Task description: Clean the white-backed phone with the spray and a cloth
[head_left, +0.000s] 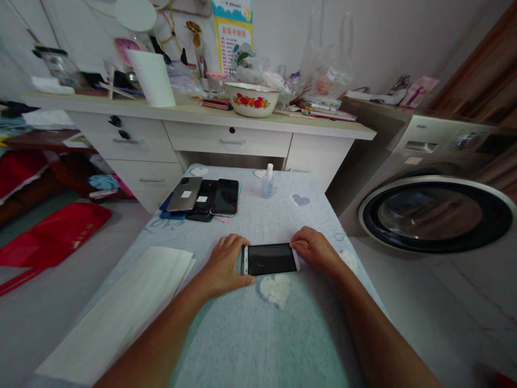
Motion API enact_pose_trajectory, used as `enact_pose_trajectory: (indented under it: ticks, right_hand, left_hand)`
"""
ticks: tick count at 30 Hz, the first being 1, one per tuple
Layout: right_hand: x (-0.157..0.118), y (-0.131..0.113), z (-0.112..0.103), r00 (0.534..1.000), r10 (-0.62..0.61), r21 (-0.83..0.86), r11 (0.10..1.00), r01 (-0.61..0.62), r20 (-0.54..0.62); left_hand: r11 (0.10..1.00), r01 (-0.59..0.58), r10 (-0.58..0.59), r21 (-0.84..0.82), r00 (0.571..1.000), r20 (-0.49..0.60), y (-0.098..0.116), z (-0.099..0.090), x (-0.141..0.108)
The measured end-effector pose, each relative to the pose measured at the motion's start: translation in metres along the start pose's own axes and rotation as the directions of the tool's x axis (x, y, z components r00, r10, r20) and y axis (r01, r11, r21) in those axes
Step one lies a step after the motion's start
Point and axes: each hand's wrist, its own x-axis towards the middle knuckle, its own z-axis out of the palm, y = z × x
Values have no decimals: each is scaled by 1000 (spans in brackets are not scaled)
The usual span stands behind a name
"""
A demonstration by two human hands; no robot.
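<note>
Two bare hands are working at one phone [272, 258] with a pale frame and a dark screen. On the left hand [224, 267], the fingers [237, 240] and the thumb [248, 281] are spreading moderately apart, bracketing the phone's left end from its far and near edges and holding it. On the right hand [314, 247], the fingers are curling in, with the tips [294, 245] drawing close together at the phone's far right corner; whether they are gripping that corner or only touching it, I cannot tell. Between the hands, the phone is lying sideways, screen up, over the cloth-covered table [291, 345].

Beside the left forearm, a long white sheet [121, 310] is stretching along the table's left side. Farther off, several more phones are sitting in overlapping piles: a grey one [186, 194] is showing a white label, and a black one [225, 196] is lying on the right. Near them, a clear spray bottle [267, 183] is standing upright.

Beyond the table, a white desk [331, 156] is carrying a flowered basin [252, 100] and a white cylindrical container [151, 79]. To the right, a front-loading washing machine [436, 213] is standing; to the left, a red bag [52, 234] is lying on the floor.
</note>
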Motion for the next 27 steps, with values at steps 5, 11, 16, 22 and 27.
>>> enact_pose_trajectory:
  ticks: [5, 11, 16, 22, 27]
  right_hand:
    - [-2, -2, -1, 1000, 14, 8, 1000, -14, -16]
    - [-1, -3, -3, 1000, 15, -7, 1000, -15, 10]
    - [-1, -4, -4, 1000, 12, -19, 1000, -12, -6]
    - [-3, -7, -6, 999, 15, -18, 1000, -14, 28]
    - [-3, -9, -8, 999, -4, -5, 1000, 4, 50]
  left_hand:
    - [997, 22, -23, 73, 1000, 13, 1, -1, 1]
    - [996, 21, -25, 84, 999, 44, 1, 0, 3]
    - [997, 4, -6, 74, 1000, 25, -2, 0, 2]
    - [1000, 6, -6, 17, 1000, 11, 2, -2, 1]
    - [1000, 13, -13, 2, 1000, -2, 4, -2, 1]
